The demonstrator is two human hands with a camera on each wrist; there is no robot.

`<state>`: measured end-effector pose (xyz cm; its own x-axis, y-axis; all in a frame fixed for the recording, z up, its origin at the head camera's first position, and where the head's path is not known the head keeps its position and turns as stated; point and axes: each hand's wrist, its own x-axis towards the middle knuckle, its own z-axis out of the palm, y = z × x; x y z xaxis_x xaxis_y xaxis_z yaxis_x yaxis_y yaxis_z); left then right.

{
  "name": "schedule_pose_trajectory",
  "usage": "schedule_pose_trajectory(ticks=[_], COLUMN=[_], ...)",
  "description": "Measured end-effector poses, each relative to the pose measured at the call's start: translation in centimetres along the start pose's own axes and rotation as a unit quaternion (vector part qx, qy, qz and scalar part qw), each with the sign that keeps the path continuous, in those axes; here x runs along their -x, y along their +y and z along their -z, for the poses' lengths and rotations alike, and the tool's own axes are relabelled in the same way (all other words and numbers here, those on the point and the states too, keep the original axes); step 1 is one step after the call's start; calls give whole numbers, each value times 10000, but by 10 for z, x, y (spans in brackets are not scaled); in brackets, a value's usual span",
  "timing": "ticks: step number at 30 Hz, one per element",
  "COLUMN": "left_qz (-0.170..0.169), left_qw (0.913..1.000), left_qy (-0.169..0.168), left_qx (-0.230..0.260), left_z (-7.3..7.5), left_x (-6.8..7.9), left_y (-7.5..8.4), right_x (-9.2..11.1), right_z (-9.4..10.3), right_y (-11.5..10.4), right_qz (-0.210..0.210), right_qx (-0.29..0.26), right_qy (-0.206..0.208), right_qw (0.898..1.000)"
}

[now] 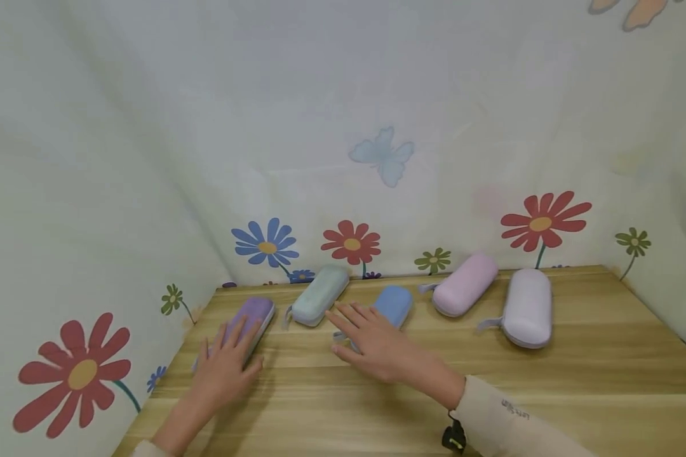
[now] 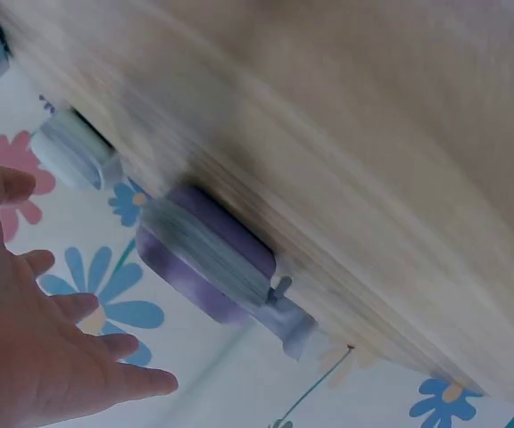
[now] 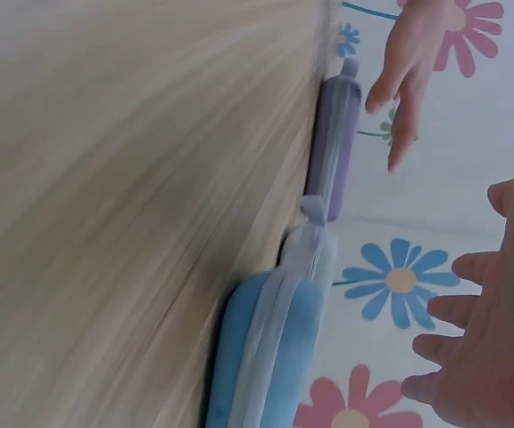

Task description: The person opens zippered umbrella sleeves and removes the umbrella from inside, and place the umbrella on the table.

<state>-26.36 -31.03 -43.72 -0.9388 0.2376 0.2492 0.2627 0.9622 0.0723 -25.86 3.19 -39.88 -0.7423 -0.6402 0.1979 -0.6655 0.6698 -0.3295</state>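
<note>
My left hand hovers with spread fingers over a purple zippered case at the table's left; a gap shows between them in the left wrist view, where the case's zipper side and grey strap are visible. My right hand, fingers extended, is above a blue zippered case near the middle and hides part of it. In the right wrist view the hand stands apart from the blue case. Neither hand holds anything. A pale green case lies between the two hands, farther back.
A pink case and a pale lavender case lie on the right side of the wooden table. Behind the table and along its left hangs a white curtain printed with flowers and butterflies.
</note>
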Motion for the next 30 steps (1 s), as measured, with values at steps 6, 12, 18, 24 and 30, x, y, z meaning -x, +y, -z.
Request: schedule_pose_trajectory(ticks=[6, 12, 18, 24, 30], left_qz=[190, 581, 689, 705, 900], left_qw=[9998, 9970, 9967, 9961, 9916], left_qy=[-10, -479, -328, -482, -815], left_qx=[-12, 204, 266, 238, 455], left_z=[3, -2, -9, -9, -19], left_x=[-16, -22, -29, -37, -41], left_y=[-18, -31, -41, -43, -49], right_x=[-23, -39, -56, -70, -82], right_z=[-6, -9, -21, -33, -49], right_y=[-13, -23, -30, -35, -46], right_qz=[25, 61, 72, -48, 20], right_qx=[118, 182, 228, 252, 424], right_qy=[21, -100, -244, -345, -535], right_qw=[9999, 9998, 9994, 9991, 9977])
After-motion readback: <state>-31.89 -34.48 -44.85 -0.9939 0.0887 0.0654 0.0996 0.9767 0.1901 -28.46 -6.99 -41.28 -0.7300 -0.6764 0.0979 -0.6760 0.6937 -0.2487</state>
